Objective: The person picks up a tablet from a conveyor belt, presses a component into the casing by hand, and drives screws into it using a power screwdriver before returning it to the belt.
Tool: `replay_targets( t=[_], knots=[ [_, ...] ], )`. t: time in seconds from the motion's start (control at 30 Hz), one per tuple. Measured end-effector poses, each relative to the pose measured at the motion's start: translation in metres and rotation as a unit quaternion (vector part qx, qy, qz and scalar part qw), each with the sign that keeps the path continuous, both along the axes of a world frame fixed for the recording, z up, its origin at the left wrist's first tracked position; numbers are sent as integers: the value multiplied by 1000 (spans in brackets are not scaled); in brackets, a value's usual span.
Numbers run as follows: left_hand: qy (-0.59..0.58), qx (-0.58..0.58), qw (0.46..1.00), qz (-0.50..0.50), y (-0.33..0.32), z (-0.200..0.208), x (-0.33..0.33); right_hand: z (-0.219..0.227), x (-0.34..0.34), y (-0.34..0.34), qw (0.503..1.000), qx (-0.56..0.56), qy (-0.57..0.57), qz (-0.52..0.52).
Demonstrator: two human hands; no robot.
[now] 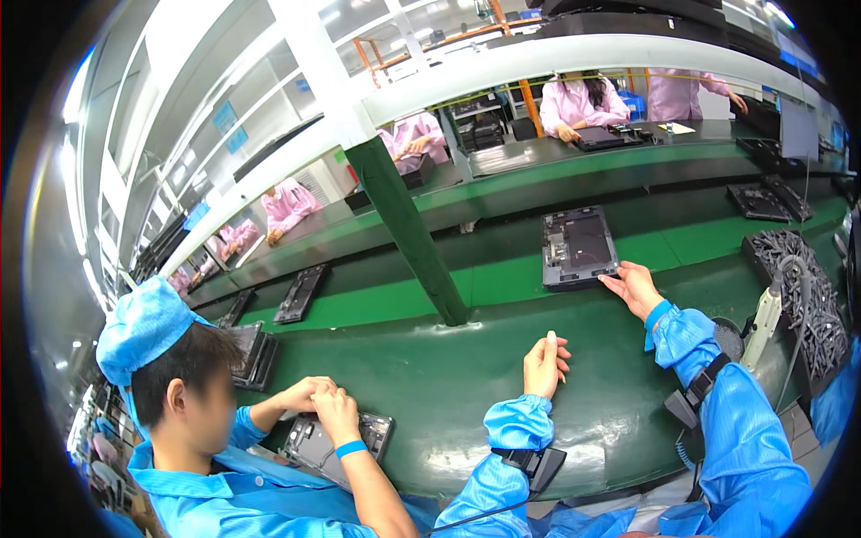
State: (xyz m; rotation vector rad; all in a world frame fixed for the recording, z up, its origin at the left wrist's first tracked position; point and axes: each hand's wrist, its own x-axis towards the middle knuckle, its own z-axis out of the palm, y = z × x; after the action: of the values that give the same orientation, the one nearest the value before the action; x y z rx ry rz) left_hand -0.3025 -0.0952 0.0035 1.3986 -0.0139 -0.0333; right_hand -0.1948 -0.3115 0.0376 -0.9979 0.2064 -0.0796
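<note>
A dark, flat device housing (578, 247), which looks like a laptop base with its inner parts showing, lies on the far green strip in front of me. My right hand (635, 289) reaches out to its near right corner, thumb and fingers closed on the edge. Above the green bench hovers my left hand (545, 366), thumb up and fingers loosely bent apart, with nothing in it. Both my forearms wear blue sleeves with black strapped-on units.
At the right stands a black tray (798, 296) of small grey parts, beside a pale electric screwdriver (765, 325). A co-worker in a blue cap (152, 327) handles another housing (363, 439) at the left. A green post (408, 233) rises from the bench. People in pink work across the line.
</note>
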Motion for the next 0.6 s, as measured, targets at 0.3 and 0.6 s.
replay_targets(
  t=[0.3, 0.6],
  knots=[
    [-206, 158, 945, 200, 14, -16, 7, -22, -88, 3, 983, -132, -42, 117],
    [-125, 256, 827, 484, 113, 71, 125, -34, -112, 5, 923, -335, -147, 122]
  ],
)
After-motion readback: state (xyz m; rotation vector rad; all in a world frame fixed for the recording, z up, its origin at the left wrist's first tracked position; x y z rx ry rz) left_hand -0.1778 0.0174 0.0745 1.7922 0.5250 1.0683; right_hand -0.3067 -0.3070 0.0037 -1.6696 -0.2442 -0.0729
